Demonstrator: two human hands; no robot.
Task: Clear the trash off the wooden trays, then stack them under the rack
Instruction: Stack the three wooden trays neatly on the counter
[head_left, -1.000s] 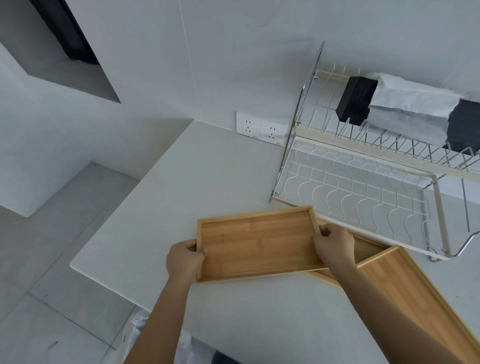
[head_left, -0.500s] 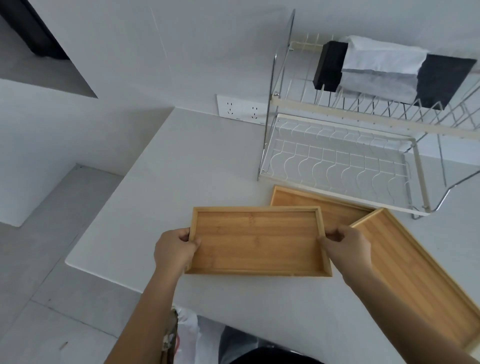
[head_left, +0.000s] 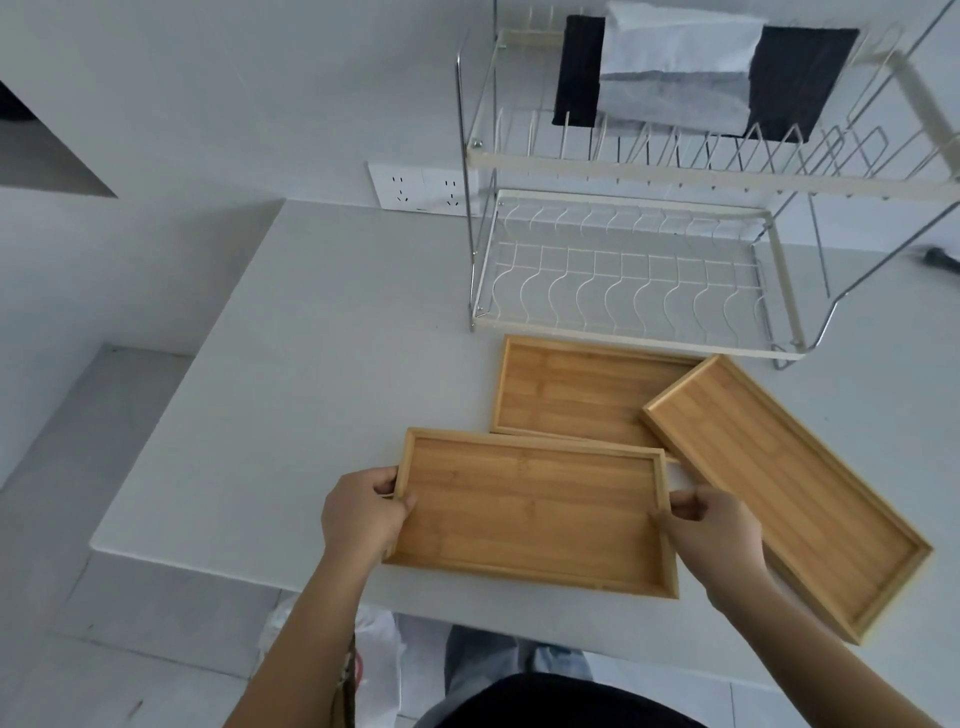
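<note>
**Gripping the near tray at both short ends**

Held over the front part of the white counter (head_left: 332, 332), the near tray (head_left: 530, 514) is gripped at its short ends. The left hand (head_left: 363, 512) is closed on the left rim, thumb laid inside and fingers curled beneath; the right hand (head_left: 714, 527) is closed on the right rim, fingers bent around the edge. Both forearms are extended from the bottom of the frame.

Behind it a second tray (head_left: 571, 389) is lying flat just before the dish rack (head_left: 623, 280), its near edge partly covered by the held tray and its right corner overlapped by a third tray (head_left: 784, 493) set at an angle to the right. All three are seen to be bare inside.

No brand, label or writing can be read anywhere. On the rack's upper shelf a black-and-white bundle (head_left: 675, 73) is cut off by the top edge and cannot be identified. A double wall socket (head_left: 421, 187) is mounted left of the rack. Below the counter edge, pale plastic (head_left: 379, 654) is partly hidden by the left forearm.
</note>
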